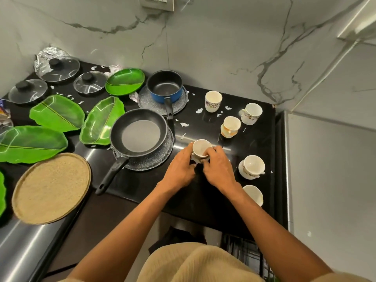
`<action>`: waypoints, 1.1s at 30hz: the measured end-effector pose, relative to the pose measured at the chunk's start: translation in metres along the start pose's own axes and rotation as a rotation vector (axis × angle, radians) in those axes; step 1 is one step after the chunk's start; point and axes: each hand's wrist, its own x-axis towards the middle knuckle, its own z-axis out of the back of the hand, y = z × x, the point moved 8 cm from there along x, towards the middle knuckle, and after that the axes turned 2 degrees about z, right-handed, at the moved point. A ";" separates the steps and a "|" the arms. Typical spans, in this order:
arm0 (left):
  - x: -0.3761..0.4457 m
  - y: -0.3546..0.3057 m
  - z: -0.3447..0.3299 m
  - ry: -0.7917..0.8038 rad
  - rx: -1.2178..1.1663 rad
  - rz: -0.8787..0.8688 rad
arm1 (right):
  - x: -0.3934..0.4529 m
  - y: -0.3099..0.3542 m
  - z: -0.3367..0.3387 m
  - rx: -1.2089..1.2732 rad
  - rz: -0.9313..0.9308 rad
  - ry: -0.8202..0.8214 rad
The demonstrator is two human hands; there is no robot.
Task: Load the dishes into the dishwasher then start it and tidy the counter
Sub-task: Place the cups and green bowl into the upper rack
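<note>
Head view: a black counter (203,192) sits in a grey marble-walled corner. Near its front edge, the left hand (180,167) and right hand (218,169) both curl round a white cup (201,148). Pans, green plates, lids and paper scraps lie to the left; five more cups stand along the right edge.

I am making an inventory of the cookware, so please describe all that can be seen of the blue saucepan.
The blue saucepan is a small, deep pot with a blue outer wall and a dark, non-stick-looking inside, which looks empty. It stands upright on a grey speckled round plate at the back of the black counter, near the marble-look wall. Its straight black handle points toward the person and ends near the frying pan. Neither hand touches it.
</note>
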 end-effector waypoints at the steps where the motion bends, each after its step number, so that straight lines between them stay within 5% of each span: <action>1: 0.002 0.003 0.002 -0.004 -0.027 0.001 | -0.002 0.000 0.001 0.025 -0.006 -0.006; 12: -0.008 0.021 0.020 0.092 -0.338 -0.030 | -0.055 -0.005 0.005 0.709 -0.381 -0.079; 20: -0.044 -0.012 -0.003 0.270 -0.321 -0.161 | -0.136 0.000 0.000 1.004 -0.569 -0.248; 24: -0.064 -0.024 -0.017 0.298 -0.280 -0.209 | -0.177 -0.005 0.004 0.898 -0.629 -0.399; 33: -0.099 -0.052 -0.054 0.443 -0.215 -0.244 | -0.254 0.011 0.030 0.067 -0.507 -0.572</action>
